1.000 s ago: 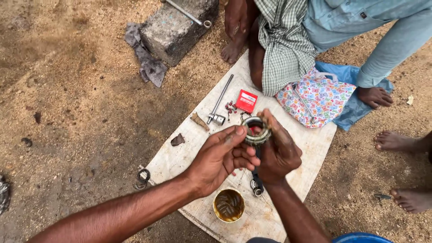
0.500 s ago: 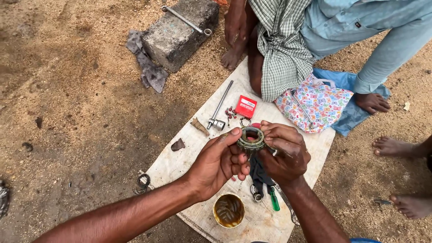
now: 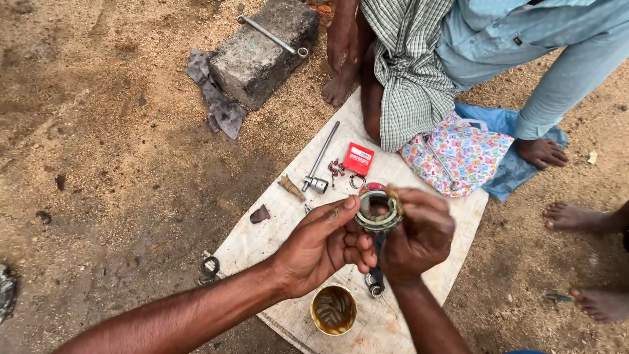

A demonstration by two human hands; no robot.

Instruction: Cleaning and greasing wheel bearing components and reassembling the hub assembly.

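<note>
Both hands meet over the white sheet spread on the sandy ground, and between them sits a round metal bearing ring, held up off the sheet. The left hand pinches its near rim, thumb stretched along the edge and fingers curled under. The right hand wraps the far side, its fingers closed around the ring and a little blurred. So both hands are shut on that 1 ring, which looks greasy and greenish along its edge.

Just under the hands, on the sheet, a dark tool with a shiny round end pokes out. Nearer the person, at the sheet's near edge, stands a small yellow tin of grease, open. Beyond the hands, toward the far end of the sheet, lie a small red box, a few tiny parts beside it, and a long socket wrench. A brown scrap rests to the left of the hands, and a black ring sits just off the sheet's left edge in the dirt.

Past the sheet's far corner stands a grey stone block with a spanner on top and a grey rag against it. Another person in a checked wrap squats at the far end, bare feet on the sheet, a flowered cloth beside them.
</note>
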